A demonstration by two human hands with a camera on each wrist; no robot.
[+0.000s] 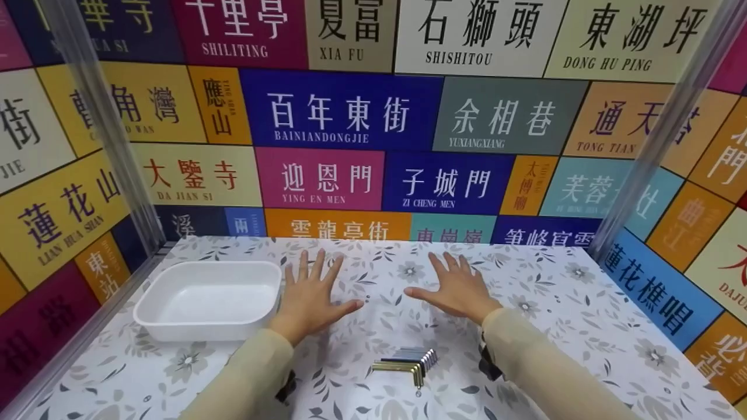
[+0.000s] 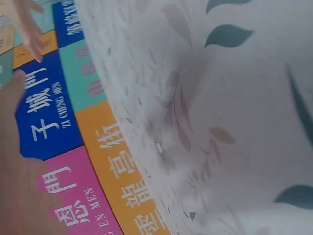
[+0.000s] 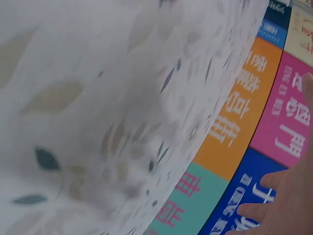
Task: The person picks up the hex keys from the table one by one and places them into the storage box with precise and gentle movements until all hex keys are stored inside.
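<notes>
My left hand (image 1: pixel 309 300) is spread with straight fingers over the floral tabletop, just right of a white plastic basin (image 1: pixel 204 328). My right hand (image 1: pixel 460 291) is likewise spread, farther right, and holds nothing. Below and between the two hands lies a nested row of L-shaped hex keys (image 1: pixel 419 363), gold ones in front and silver ones behind. Neither hand touches them. In the left wrist view part of the left hand (image 2: pixel 24 196) shows at the left edge; the right wrist view catches the right hand (image 3: pixel 288 200) at its lower right.
A white tablecloth (image 1: pixel 525 373) with grey flowers and leaves covers the table. Behind it stands a wall (image 1: pixel 344 111) of coloured panels with Chinese lettering. Clear upright posts (image 1: pixel 659 116) rise at both back corners.
</notes>
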